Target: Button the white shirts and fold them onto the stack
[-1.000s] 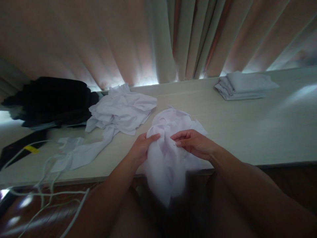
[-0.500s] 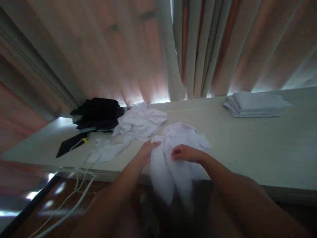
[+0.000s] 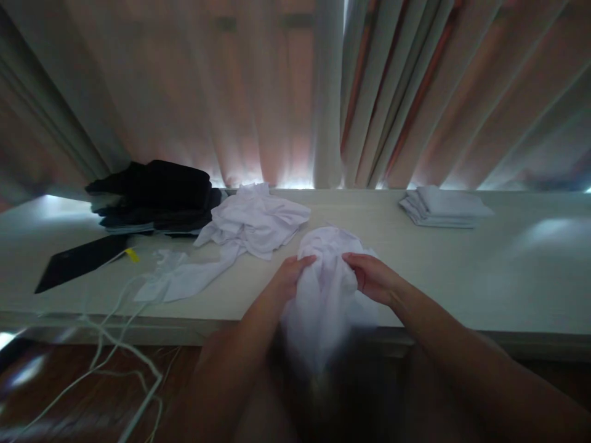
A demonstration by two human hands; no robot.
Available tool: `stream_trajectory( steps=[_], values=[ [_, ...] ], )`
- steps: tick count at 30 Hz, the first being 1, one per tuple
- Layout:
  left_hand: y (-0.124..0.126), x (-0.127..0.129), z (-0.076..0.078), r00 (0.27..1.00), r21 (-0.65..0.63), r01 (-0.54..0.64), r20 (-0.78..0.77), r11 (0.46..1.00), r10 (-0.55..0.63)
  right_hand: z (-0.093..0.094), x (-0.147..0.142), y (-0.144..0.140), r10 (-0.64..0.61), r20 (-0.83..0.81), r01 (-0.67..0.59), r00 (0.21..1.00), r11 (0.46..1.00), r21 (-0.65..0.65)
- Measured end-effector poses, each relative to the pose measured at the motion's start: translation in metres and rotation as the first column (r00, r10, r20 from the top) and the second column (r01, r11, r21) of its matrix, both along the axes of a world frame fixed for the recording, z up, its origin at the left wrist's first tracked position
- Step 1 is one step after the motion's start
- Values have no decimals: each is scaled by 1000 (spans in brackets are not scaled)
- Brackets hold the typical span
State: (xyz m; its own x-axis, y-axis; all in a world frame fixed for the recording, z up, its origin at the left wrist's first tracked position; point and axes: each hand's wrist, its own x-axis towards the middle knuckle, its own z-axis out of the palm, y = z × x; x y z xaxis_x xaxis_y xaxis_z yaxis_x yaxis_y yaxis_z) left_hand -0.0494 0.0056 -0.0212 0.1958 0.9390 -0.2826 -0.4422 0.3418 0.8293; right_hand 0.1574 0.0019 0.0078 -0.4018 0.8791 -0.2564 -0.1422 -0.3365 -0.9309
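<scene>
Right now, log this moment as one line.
left hand: grips white garment | right hand: grips it | garment overhangs table edge

Both bare forearms are reaching up from the lower frame toward its centre. The left hand [image 3: 290, 278] and the right hand [image 3: 372, 278] are sitting close together, fingers curled inward and pinching, thumbs pointing toward each other.
</scene>
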Motion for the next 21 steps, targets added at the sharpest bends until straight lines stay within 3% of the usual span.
stream_trajectory(
  steps=[3,7,13,17,21],
  values=[
    [11,13,1,1000,-3,12,28,1000,-12,14,-2,-1,-140,-181,136,974,990,-36],
    [22,32,-3,998,17,29,63,999,-30,8,0,2,-156,-253,158,955,987,-9],
    [37,49,-7,995,-50,83,64,995,-80,-23,7,15,-196,-183,181,963,979,-98],
    [48,59,3,1000,-45,12,19,999,-11,-20,11,32,-138,-101,125,985,984,-126],
    [55,64,4,998,-28,-55,18,998,56,-14,17,47,-215,-128,200,968,973,-119]
  ],
)
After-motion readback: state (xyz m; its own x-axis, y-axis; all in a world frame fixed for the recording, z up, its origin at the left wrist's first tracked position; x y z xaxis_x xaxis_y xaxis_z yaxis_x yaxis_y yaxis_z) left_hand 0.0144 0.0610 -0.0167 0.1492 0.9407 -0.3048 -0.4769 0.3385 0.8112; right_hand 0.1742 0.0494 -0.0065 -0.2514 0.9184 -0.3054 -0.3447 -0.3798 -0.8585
